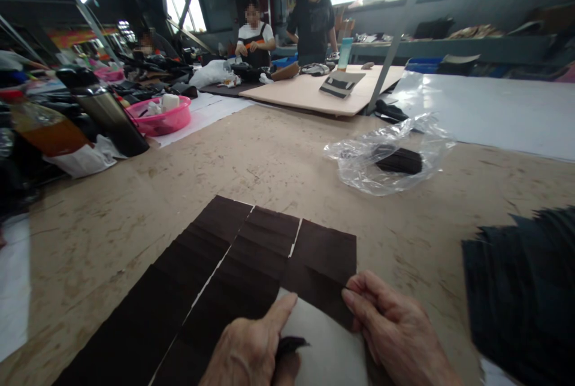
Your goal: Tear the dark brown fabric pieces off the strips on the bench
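Note:
Rows of thin dark brown pieces (193, 290), like fabric or leather, lie overlapped on the table, with narrow pale lines between the rows. My right hand (390, 320) pinches the right edge of the nearest dark piece (321, 254) between thumb and fingers. Beside it, my left hand (251, 344) lies across the rows, its index finger stretched along the edge of a pale sheet (332, 344). Between that finger and the thumb shows a small dark pointed piece (291, 346); what it is I cannot tell. My left hand's other fingers are hidden.
A stack of dark sheets (521, 284) stands at right. Ahead lies a clear plastic bag (386, 161) with dark pieces in it. A pink basin (166, 117), a flask (110, 113) and a bottle (45, 128) are at left. Two people (314, 23) stand beyond a pale board (291, 95).

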A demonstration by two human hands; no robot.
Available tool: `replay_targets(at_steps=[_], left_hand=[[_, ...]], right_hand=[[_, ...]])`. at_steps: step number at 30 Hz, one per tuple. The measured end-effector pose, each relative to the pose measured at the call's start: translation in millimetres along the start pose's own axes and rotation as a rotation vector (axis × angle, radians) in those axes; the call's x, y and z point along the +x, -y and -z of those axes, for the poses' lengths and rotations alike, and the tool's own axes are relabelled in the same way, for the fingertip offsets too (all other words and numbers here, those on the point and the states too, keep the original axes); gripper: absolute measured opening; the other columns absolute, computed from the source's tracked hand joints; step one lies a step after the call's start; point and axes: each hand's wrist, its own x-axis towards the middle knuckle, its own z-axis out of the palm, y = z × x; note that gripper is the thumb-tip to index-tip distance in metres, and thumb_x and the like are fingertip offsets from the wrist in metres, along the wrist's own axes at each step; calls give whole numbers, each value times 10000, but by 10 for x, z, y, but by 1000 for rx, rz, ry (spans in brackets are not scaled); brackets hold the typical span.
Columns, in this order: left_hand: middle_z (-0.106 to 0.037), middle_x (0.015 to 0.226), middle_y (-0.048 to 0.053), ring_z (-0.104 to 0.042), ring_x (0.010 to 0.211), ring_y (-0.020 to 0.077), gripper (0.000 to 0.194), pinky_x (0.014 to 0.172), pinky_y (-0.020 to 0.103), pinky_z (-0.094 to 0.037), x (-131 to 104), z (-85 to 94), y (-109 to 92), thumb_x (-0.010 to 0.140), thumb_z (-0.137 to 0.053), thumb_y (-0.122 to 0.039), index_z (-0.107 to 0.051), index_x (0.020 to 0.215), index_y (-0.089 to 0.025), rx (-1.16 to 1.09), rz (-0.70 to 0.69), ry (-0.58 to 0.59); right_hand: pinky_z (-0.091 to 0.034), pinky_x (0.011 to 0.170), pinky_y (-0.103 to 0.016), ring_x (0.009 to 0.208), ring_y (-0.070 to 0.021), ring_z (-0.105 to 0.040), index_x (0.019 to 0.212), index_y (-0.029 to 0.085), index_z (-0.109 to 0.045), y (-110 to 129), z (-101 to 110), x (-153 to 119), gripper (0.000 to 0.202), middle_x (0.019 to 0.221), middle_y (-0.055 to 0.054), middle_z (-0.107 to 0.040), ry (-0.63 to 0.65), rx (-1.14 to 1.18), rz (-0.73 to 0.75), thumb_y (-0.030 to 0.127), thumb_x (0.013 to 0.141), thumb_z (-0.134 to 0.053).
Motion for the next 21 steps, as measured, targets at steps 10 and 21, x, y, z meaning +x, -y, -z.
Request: replay_targets(at_steps=[10,21], left_hand=[[-681,742,139,-636,686,269,570,629,363,-480,166,19,-74,716,-358,-155,-334,1275,-47,22,51,95],[-656,777,181,-606,815,314,564,756,457,-441,171,-94,-100,731,-330,-149,-314,1272,7,21,72,99]], right_hand=[[-327,396,-189,393,-100,-461,569,210,-480,38,19,23,165,402,52,-494,-10,-78,37,281,714,-445],[-312,419,-230,388,-126,-445,559,225,-455,104,10,-48,217,403,40,-463,-101,-264,-8,372,713,-413]])
